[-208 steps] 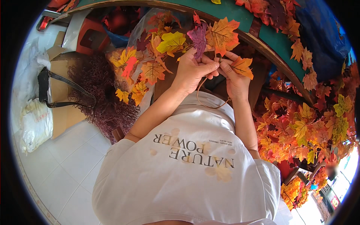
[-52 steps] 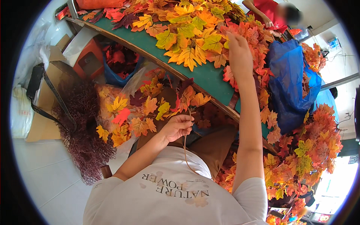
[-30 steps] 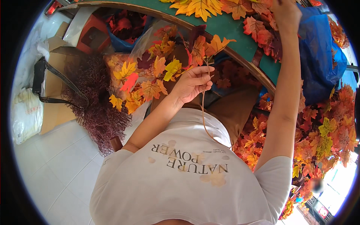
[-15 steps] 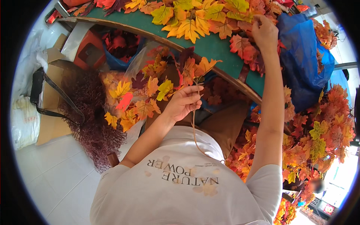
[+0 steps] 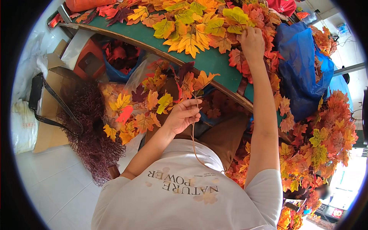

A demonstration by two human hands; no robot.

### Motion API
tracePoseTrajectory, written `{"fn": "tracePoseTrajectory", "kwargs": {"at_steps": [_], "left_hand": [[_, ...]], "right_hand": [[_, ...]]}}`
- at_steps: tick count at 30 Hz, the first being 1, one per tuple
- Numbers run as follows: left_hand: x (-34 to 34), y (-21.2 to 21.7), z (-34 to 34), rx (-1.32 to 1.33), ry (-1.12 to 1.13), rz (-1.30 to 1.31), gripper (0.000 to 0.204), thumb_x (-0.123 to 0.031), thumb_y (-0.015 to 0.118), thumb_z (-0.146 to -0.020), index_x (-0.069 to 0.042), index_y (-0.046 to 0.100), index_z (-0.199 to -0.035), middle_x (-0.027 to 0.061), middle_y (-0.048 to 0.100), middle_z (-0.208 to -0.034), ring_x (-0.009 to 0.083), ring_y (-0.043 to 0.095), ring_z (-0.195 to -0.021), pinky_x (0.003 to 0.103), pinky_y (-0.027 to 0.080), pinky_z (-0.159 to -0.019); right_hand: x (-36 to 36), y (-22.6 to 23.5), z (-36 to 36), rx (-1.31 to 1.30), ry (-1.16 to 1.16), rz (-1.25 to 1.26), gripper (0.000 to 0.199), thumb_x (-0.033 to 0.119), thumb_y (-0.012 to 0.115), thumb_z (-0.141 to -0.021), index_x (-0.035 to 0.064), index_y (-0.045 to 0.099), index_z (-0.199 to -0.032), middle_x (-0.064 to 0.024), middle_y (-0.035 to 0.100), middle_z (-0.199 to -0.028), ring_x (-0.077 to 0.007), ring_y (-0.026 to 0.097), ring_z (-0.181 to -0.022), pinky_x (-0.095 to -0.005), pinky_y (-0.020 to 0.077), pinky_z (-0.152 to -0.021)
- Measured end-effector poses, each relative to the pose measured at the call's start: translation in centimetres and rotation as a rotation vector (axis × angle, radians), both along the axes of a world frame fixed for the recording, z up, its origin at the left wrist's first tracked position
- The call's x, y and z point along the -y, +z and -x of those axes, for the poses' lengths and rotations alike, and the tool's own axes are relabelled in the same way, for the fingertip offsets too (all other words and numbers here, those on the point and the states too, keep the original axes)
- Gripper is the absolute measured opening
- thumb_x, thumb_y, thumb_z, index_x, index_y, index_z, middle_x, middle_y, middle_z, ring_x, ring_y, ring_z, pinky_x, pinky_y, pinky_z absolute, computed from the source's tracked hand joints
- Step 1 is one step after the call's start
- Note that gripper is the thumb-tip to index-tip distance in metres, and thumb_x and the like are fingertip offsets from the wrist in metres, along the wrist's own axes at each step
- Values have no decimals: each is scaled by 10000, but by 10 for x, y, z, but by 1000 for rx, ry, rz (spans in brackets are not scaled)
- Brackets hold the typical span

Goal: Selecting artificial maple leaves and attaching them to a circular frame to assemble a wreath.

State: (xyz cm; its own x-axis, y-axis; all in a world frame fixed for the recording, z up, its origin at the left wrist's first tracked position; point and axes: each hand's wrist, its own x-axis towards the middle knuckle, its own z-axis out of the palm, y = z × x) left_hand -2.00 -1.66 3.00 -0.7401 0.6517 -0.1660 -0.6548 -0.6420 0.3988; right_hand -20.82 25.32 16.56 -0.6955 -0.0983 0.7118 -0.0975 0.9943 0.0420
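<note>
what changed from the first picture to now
The right hand has left the brown stem and moved up to the leaf pile on the green table; its grip there is unclear. The left hand still pinches the stem.

Likely workshop: green worktable [image 5: 222, 73] heaped with artificial leaves [image 5: 191, 40]; blue bag [image 5: 301, 73], cardboard box [image 5: 53, 132].

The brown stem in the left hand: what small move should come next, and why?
Perhaps the right hand should lift a yellow-green leaf from the leaf pile toward the brown stem: that hand is at the pile, while the left hand pinches the stem, whose lower stretch is bare of leaves.
</note>
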Motion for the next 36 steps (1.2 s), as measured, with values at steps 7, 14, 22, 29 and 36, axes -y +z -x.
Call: {"fn": "tracePoseTrajectory", "kwargs": {"at_steps": [7, 14, 22, 29, 36], "left_hand": [[0, -4, 0, 20, 4, -8, 315, -4, 582, -864, 7, 529, -1174, 36, 581, -830, 154, 640, -749, 247, 561, -682], [-1, 0, 1, -2, 3, -8, 307, -9, 574, -869, -9, 535, -1173, 37, 590, -805, 164, 640, -741, 252, 552, -664], [0, 2, 0, 18, 11, -17, 313, -5, 585, -860, 1, 532, -1168, 34, 600, -827, 160, 644, -739, 256, 560, -678], [1, 3, 0, 30, 9, -30, 307, -1, 578, -860, 6, 531, -1163, 27, 581, -802, 165, 642, -731, 264, 560, -677], [4, 1, 2, 50, 15, -26, 314, -5, 584, -858, 1, 534, -1168, 33, 604, -820, 166, 644, -736, 266, 561, -685]], "right_hand": [[9, 9, -5, -30, 122, -78, 192, 178, 638, -799, 35, 620, -926, -142, 589, -913, -325, 619, -756, -397, 522, -628], [4, 1, 5, 84, -57, -68, 244, 234, 681, -760, 98, 613, -949, -110, 561, -916, -298, 601, -839, -387, 518, -634], [0, 10, 22, -168, -103, -455, 104, 124, 603, -730, 130, 566, -827, -48, 472, -841, -207, 560, -757, -282, 504, -503], [-1, 7, 28, -32, -1, -447, 84, 106, 624, -711, 103, 604, -793, -57, 526, -920, -212, 580, -836, -306, 519, -540], [-8, 26, 24, -18, 224, -12, 87, 96, 643, -779, 101, 635, -866, -108, 560, -896, -300, 594, -796, -380, 509, -619]]}}
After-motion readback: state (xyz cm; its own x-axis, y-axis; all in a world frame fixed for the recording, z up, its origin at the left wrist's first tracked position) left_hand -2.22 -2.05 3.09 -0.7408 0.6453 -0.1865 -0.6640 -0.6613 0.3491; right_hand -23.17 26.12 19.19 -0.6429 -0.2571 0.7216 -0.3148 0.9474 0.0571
